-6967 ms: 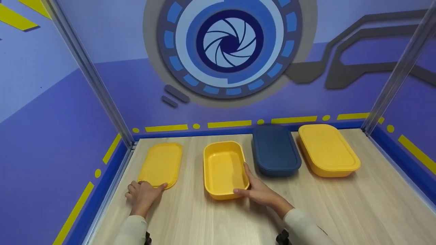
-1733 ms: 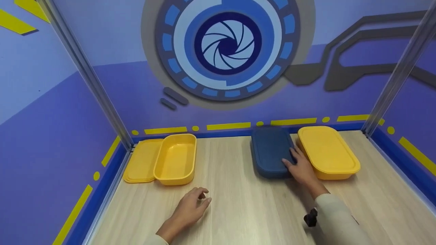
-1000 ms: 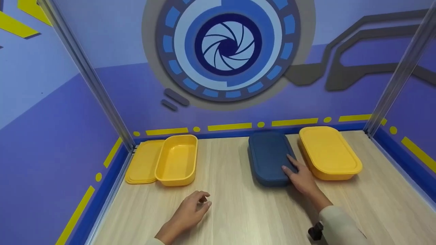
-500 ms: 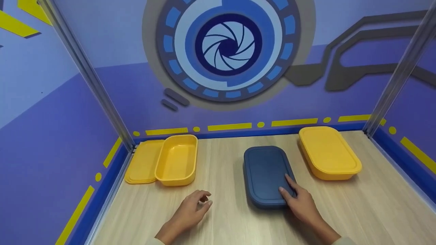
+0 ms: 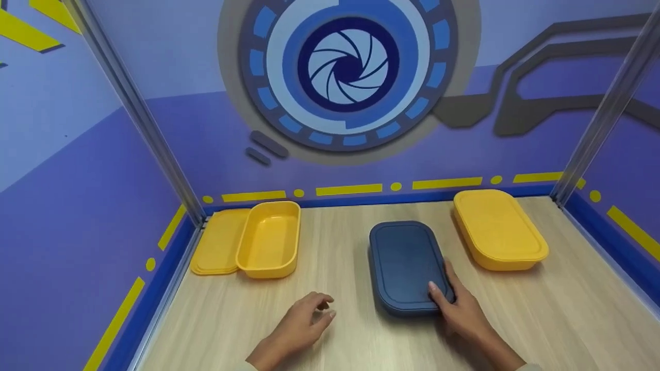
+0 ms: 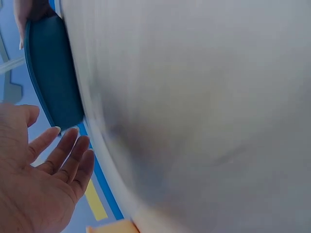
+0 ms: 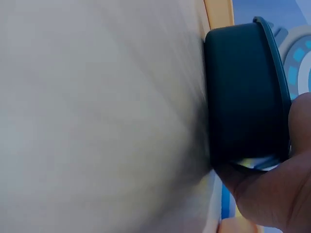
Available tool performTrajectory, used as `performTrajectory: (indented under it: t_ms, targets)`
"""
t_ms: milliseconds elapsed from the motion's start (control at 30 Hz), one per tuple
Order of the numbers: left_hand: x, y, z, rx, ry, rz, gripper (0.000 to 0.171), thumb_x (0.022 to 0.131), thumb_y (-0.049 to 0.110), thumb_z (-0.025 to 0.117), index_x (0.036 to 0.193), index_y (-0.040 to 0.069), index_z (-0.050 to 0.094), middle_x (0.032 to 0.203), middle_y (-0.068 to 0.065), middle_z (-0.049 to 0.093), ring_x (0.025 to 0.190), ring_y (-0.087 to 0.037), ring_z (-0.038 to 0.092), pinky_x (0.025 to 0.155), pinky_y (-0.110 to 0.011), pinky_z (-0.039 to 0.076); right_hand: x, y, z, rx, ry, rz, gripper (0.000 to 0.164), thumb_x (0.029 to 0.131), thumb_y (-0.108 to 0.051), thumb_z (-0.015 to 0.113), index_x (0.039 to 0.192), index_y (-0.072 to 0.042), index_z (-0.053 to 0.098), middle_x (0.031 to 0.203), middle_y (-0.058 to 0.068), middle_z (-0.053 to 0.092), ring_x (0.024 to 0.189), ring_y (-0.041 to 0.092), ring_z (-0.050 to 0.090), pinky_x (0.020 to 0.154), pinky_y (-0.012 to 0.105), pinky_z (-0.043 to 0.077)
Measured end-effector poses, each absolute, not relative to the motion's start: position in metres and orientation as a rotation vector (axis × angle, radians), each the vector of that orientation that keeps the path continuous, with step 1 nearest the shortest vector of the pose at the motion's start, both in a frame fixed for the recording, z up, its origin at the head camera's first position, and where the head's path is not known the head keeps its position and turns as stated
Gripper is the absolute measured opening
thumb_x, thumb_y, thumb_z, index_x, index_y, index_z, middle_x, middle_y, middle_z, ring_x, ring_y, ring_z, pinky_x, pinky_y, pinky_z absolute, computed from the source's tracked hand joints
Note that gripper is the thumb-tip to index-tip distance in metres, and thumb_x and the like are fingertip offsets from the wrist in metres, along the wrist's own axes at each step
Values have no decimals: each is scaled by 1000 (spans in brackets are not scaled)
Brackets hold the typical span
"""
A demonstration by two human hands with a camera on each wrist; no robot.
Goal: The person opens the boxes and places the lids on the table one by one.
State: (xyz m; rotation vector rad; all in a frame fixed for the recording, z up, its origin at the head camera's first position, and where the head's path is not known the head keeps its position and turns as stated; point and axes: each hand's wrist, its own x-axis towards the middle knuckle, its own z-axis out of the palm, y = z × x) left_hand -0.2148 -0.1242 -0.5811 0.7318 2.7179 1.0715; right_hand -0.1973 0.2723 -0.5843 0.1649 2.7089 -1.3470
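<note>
1. Wood-grain tabletop (image 5: pixel 345 345): the navy lidded box (image 5: pixel 405 265) is right of its centre, between the uncovered yellow container (image 5: pixel 270 242) and the lidded yellow box (image 5: pixel 500 226), apart from both.
2. Navy lidded box: probably light, stiff, hardly fragile; smooth walls may slip, so grasping below the rim looks best.
3. Right hand (image 5: pixel 468 315): grips its near right corner, thumb on top.
4. Left hand (image 5: pixel 301 323): relaxed, holding nothing.

That dark blue box (image 5: pixel 379 296), rectangular with rounded corners, sits lid-up on the tabletop (image 5: pixel 335 247), its lid (image 5: pixel 405 257) on, long sides pointing toward the back.
</note>
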Motion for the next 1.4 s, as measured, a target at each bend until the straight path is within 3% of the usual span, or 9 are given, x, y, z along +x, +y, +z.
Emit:
performTrajectory:
  t_ms: [167,267,400,500,567,633,800,1000,1400]
  targets:
    - [-211,-101,-575,754,2721,1050,39,109,45,59,134,16,67,125,-3,70,118,-19,68,102,-41,57,-198,296,-587,-48,2512,-1387,120,103,-55,63,164,-21,-34,176,23,-24,165,51,-6,130,70,5]
    - [-211,-86,-570,776,2733,1035,40,108,45,60,135,16,68,127,-3,69,121,-19,67,104,-42,57,-201,308,-590,-148,2411,-1417,126,100,-42,73,164,-16,-33,175,22,-29,165,49,-15,129,71,-2]
    - [-212,-63,-567,847,2770,984,43,109,44,59,141,15,64,131,-3,67,125,-20,66,104,-42,57,-204,314,-594,-229,2359,-1480,126,97,-33,79,169,-21,-24,179,14,-25,166,42,-19,129,68,-6]
    - [-215,-45,-565,913,2837,890,48,109,43,58,149,16,57,137,-3,64,129,-20,64,105,-43,56,-204,313,-597,-243,2379,-1477,121,97,-34,79,171,-29,-17,181,8,-18,168,36,-16,133,34,-2]
    - [-217,-34,-564,944,2893,834,52,109,41,58,154,16,51,142,-5,61,133,-21,61,109,-44,54,-203,312,-598,-241,2396,-1467,117,98,-36,78,172,-29,-13,182,7,-14,169,34,-12,124,15,3]
    - [-220,-23,-563,982,2960,789,55,109,40,59,156,14,49,147,-7,57,138,-24,58,114,-45,51,-202,311,-600,-231,2414,-1454,116,97,-39,79,173,-27,-8,183,7,-8,169,33,-7,112,3,7]
    - [-227,0,-566,1037,3049,749,57,107,43,60,154,11,51,153,-13,51,142,-28,52,119,-47,45,-201,311,-603,-200,2418,-1449,115,95,-39,81,174,-23,-2,183,7,-1,169,31,-1,108,1,10]
    - [-231,17,-572,949,2982,714,55,106,56,54,145,17,58,159,-10,48,154,-31,42,126,-51,38,-202,310,-604,-206,2369,-1472,116,95,-38,81,173,-23,-3,183,8,-2,169,31,-2,106,-1,12]
    - [-242,38,-571,993,2931,488,86,100,82,38,159,19,44,171,-10,37,161,-33,33,130,-59,29,-205,318,-603,-229,2285,-1519,111,98,-32,78,173,-27,-4,183,7,-6,169,32,-5,103,-4,16]
